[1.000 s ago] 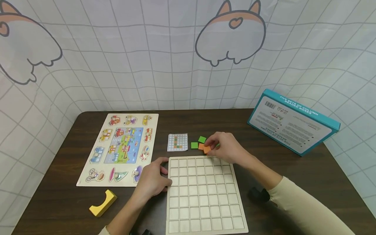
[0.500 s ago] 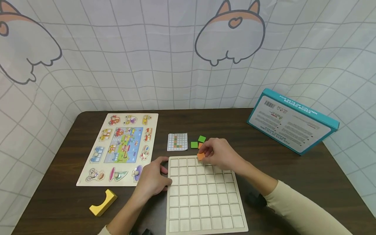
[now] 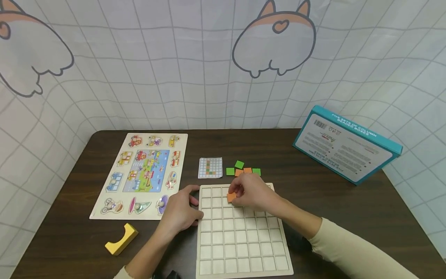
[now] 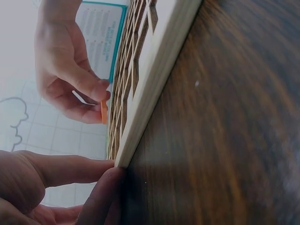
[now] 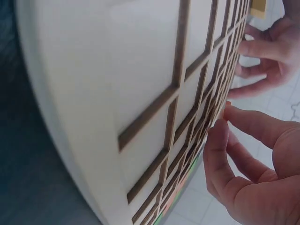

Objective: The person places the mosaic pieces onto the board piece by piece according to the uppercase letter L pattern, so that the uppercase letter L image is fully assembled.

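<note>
A wooden grid board (image 3: 240,232) with rows of square recesses lies flat on the table. My left hand (image 3: 182,209) rests against its left edge, thumb at the rim and fingers relaxed near the far left corner; in the left wrist view, two fingertips meet the board's edge (image 4: 145,103). My right hand (image 3: 256,193) pinches an orange square tile (image 3: 231,197) between thumb and fingers, close over the second row from the far edge. The left wrist view shows that tile edge-on, tilted upright. Its fingers hide part of the far rows.
Beyond the board lie green tiles (image 3: 239,164) and orange tiles (image 3: 247,170). A pattern card (image 3: 210,167) with a coloured grid sits to their left. A picture peg puzzle (image 3: 139,176) and yellow arched block (image 3: 122,239) are on the left, a teal-edged box (image 3: 346,145) back right.
My right hand has taken the orange tile from the group beyond the board and carried it toward me and left, over the grid. My left hand stays at the board's edge.
</note>
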